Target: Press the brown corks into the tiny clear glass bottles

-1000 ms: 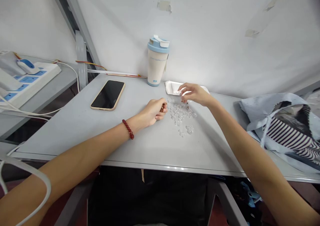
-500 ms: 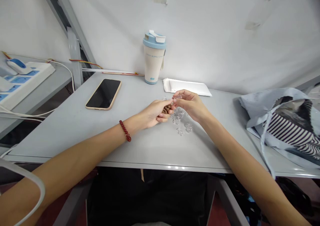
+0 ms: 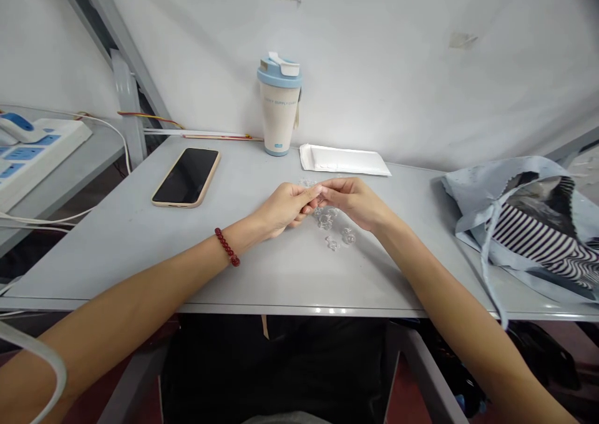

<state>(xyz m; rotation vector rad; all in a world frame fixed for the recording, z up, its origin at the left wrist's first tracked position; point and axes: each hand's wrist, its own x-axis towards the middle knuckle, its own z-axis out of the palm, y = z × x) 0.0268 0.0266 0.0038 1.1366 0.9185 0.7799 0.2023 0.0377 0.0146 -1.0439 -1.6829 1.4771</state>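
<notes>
My left hand (image 3: 283,208), wearing a red bead bracelet (image 3: 227,246), is curled with its fingers closed around brown beads, now mostly hidden. My right hand (image 3: 350,202) meets it at the fingertips, pinching something small that the fingers largely hide. Below the hands lies a loose scatter of clear plastic beads (image 3: 325,219), with a few separate pieces (image 3: 348,236) nearer me. Another clear bead (image 3: 306,183) sits just beyond my fingertips.
On the grey table (image 3: 116,261) lie a black phone in a beige case (image 3: 186,177) and a white flat packet (image 3: 344,160). A blue-lidded cream shaker bottle (image 3: 278,105) stands by the wall. A striped cloth bag (image 3: 528,230) lies right; a power strip (image 3: 32,149) sits left.
My hands have drawn together until their fingertips meet, and the brown beads are more hidden. The whole scene has shifted slightly left and up in the view as my head moved.
</notes>
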